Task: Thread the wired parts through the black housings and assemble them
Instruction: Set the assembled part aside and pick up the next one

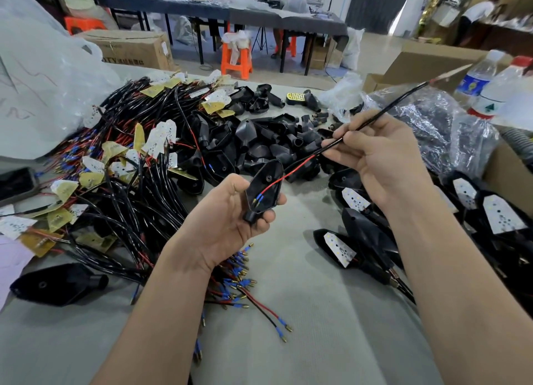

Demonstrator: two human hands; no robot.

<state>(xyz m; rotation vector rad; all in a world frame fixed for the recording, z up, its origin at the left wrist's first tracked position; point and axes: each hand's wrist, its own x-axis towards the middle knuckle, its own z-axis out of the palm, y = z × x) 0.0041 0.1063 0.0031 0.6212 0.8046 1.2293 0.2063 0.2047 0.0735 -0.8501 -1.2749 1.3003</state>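
Above a grey table (302,312), the left hand (227,226) grips a black housing (264,188), a glossy hollow shell, pointed at the top and narrowing to a short neck at the bottom. The right hand (380,157) pinches a black cable (383,108) just beside it. The cable's thin red wire (291,172) runs down into the shell, where blue-sleeved, brass-tipped ends lie.

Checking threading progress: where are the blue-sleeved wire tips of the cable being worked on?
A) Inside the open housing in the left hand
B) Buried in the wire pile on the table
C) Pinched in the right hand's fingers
A: the blue-sleeved tips lie inside the black housing gripped by the left hand; the right hand pinches the black cable farther up.
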